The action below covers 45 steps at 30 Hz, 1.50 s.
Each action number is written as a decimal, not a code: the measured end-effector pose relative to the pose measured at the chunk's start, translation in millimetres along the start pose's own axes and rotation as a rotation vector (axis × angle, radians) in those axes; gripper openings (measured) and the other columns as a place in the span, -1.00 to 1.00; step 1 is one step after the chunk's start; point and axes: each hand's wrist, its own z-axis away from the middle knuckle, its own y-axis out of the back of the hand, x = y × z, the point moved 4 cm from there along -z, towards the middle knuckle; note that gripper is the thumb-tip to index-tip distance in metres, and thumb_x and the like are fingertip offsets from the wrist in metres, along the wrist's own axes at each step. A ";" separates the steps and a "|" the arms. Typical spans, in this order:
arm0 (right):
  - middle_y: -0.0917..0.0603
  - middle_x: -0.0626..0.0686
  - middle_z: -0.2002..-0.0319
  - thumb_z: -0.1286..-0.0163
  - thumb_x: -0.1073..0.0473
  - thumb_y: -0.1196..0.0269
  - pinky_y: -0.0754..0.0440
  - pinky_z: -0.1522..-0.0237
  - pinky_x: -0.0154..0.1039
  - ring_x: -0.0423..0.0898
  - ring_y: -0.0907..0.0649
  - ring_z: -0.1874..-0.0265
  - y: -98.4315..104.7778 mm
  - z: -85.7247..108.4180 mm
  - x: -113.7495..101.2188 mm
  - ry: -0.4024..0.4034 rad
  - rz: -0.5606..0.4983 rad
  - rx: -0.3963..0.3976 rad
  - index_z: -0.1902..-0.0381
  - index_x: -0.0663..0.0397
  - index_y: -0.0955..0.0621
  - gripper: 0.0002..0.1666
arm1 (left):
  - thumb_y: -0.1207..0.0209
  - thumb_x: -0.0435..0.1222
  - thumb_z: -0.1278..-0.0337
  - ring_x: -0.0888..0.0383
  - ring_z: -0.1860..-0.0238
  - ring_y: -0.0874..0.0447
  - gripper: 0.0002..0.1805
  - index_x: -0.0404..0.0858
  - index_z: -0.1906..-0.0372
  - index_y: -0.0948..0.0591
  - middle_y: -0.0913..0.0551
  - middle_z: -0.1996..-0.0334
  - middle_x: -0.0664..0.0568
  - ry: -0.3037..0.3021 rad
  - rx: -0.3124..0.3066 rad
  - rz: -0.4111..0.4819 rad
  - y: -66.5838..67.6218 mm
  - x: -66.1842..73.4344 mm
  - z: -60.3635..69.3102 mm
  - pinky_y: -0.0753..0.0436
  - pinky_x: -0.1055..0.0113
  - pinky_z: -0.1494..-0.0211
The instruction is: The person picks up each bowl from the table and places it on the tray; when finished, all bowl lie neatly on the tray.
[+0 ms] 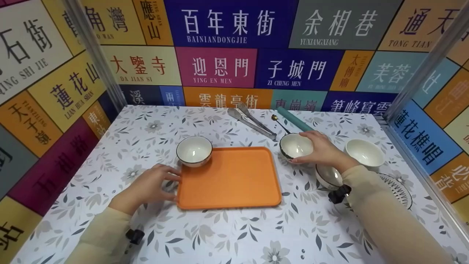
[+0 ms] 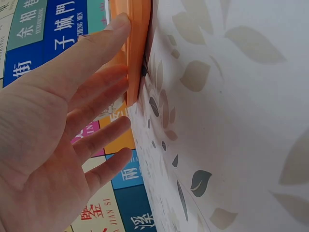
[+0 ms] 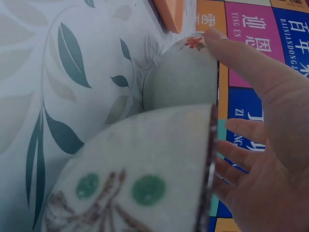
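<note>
An orange tray (image 1: 231,179) lies mid-table. My left hand (image 1: 155,185) is at its left edge, fingers spread; in the left wrist view the thumb (image 2: 118,24) touches the tray's edge (image 2: 137,48). A white bowl with a dark rim (image 1: 194,150) stands upright on the tray's far left corner. My right hand (image 1: 324,150) holds a second dark-rimmed bowl (image 1: 295,146) right of the tray, thumb on the near side and fingers at the far side. A red flower shows on this bowl (image 3: 181,72) in the right wrist view. Another bowl (image 1: 328,176) stands under the right wrist, partly hidden.
A plain white bowl (image 1: 364,153) and a patterned plate (image 1: 397,190) are at the right, the plate partly covered by my sleeve. Metal tongs (image 1: 253,123), a small spoon (image 1: 280,123) and a green stick-like thing (image 1: 295,119) lie at the back. Printed walls enclose the table.
</note>
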 end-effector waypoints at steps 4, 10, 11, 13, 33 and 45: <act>-0.29 0.38 -0.51 0.08 -0.34 -0.62 -0.22 -0.50 0.40 0.40 -0.24 -0.51 0.4 -2.0 4.2 -0.015 0.006 -0.017 -0.56 0.23 -0.29 0.40 | -0.66 -0.08 0.26 -0.09 -0.35 -0.49 -0.35 -0.09 -0.11 -0.78 -0.65 -0.24 0.07 0.009 -0.007 0.004 0.4 0.7 -1.0 -0.44 -0.15 -0.47; -0.32 0.40 -0.49 0.11 -0.35 -0.64 -0.35 -0.46 0.34 0.38 -0.33 -0.46 -0.3 -3.2 6.1 -0.052 -0.016 -0.021 -0.54 0.29 -0.29 0.44 | -0.65 -0.09 0.25 -0.10 -0.36 -0.47 -0.35 -0.07 -0.12 -0.77 -0.64 -0.25 0.08 0.021 -0.015 0.007 0.1 -1.0 -1.0 -0.43 -0.16 -0.47; -0.34 0.40 -0.49 0.12 -0.35 -0.64 -0.36 -0.46 0.33 0.37 -0.34 -0.46 -0.7 -3.6 6.6 -0.055 -0.024 -0.014 -0.54 0.29 -0.30 0.44 | -0.65 -0.08 0.25 -0.09 -0.36 -0.48 -0.35 -0.07 -0.12 -0.77 -0.64 -0.25 0.08 0.023 -0.015 0.007 0.1 -1.4 -1.0 -0.44 -0.16 -0.47; -0.36 0.38 -0.48 0.15 -0.35 -0.65 -0.38 -0.45 0.31 0.35 -0.36 -0.45 -1.6 -4.4 7.8 -0.059 -0.034 0.005 -0.53 0.29 -0.31 0.44 | -0.65 -0.08 0.25 -0.09 -0.36 -0.48 -0.35 -0.07 -0.12 -0.77 -0.64 -0.25 0.08 0.023 -0.014 0.003 0.2 -2.2 -1.1 -0.44 -0.16 -0.47; -0.37 0.29 -0.47 0.23 -0.40 -0.66 -0.34 -0.42 0.40 0.34 -0.33 -0.45 -5.8 8.6 -11.9 -0.069 -0.064 0.102 -0.53 0.15 -0.34 0.46 | -0.65 -0.11 0.24 -0.11 -0.38 -0.47 -0.37 -0.08 -0.11 -0.77 -0.64 -0.27 0.08 0.020 -0.001 0.029 0.8 -3.0 2.3 -0.41 -0.17 -0.50; -0.43 0.15 -0.41 0.34 -0.33 -0.72 -0.40 -0.42 0.32 0.21 -0.42 -0.40 -20.8 19.8 -49.1 0.045 -0.094 0.139 -0.47 0.06 -0.42 0.41 | -0.65 -0.10 0.23 -0.10 -0.40 -0.44 -0.36 -0.04 -0.12 -0.76 -0.62 -0.29 0.11 0.048 -0.007 0.037 -0.5 -3.9 1.6 -0.38 -0.18 -0.51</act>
